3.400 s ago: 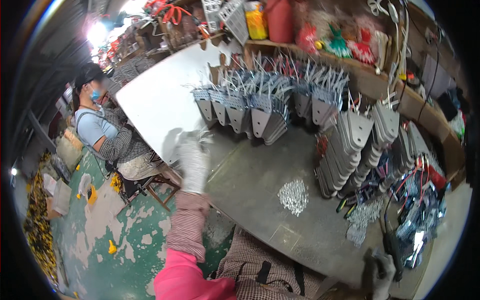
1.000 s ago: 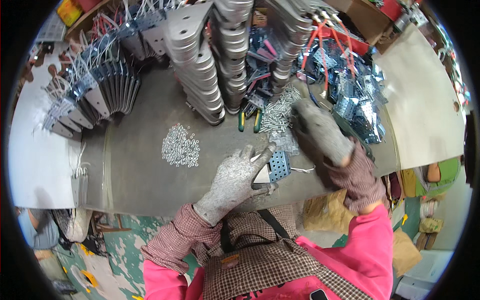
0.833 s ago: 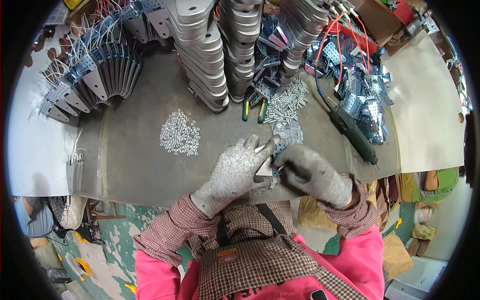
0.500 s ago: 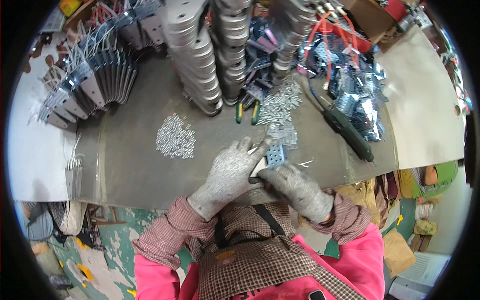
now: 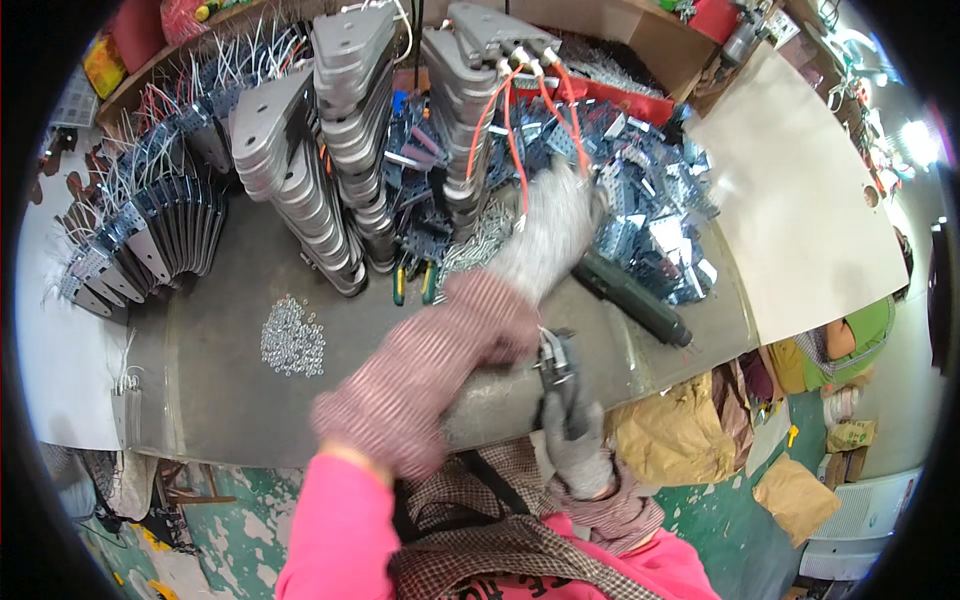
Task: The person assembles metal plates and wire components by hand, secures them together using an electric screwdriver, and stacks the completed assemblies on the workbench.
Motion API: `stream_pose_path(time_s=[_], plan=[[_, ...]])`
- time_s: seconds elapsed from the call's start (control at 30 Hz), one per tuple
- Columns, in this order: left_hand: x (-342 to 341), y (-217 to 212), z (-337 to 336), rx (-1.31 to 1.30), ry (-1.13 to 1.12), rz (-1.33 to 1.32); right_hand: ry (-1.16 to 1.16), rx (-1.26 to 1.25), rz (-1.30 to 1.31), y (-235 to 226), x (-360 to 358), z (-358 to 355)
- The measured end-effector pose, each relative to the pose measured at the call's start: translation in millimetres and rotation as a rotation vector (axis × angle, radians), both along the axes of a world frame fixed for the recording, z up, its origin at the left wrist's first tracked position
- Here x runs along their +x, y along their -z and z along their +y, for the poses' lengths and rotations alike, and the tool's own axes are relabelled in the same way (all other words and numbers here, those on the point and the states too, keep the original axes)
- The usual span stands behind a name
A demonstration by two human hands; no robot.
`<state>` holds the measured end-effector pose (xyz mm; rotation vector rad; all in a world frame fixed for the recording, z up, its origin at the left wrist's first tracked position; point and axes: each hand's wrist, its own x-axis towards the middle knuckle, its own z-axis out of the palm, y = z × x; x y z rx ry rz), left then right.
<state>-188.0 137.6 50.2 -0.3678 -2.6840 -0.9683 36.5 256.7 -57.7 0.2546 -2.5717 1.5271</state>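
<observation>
My left hand point(image 5: 551, 232), in a grey knit glove, is stretched far forward and to the right. It is over the near edge of a heap of bluish perforated metal brackets point(image 5: 627, 229); its fingers are smeared by motion. In my right hand point(image 5: 572, 418), also gloved with dark fingertips, is a small metal part with white wire point(image 5: 552, 355), close to the table's front edge. A dark green power screwdriver point(image 5: 632, 298) lies just right of my left wrist. Long silver screws point(image 5: 478, 240) are piled beside my left forearm, partly hidden by it.
Tall stacks of grey metal plates point(image 5: 310, 225) stand at the back, with orange wires point(image 5: 513, 150) hanging from one. Green-handled pliers point(image 5: 429, 283) lie before them. Small ring-shaped nuts or washers point(image 5: 292, 338) are heaped left. Wired plate assemblies point(image 5: 165, 235) line the far left.
My left hand has left the table's front and reached forward right to the bracket heap. My right hand has drawn back toward me. The view has shifted.
</observation>
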Motion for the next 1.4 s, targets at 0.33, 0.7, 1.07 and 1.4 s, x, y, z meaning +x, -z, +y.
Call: stream_pose_path(time_s=[0.33,0.7,1.07,1.4], plan=[[-27,8,8,-0.34,0.111,0.579,-0.017,0.048,0.08,-25,-7,-26],[239,17,-130,-0.254,0.25,-0.412,-0.077,-0.002,-0.036,-30,-17,-20],[224,4,-160,0.63,-0.026,-0.605,-0.487,-0.583,-0.658,-76,-37,-64],[235,28,-175,0.445,-0.11,-0.302,-0.524,-0.716,-0.806,-69,-16,-94]])
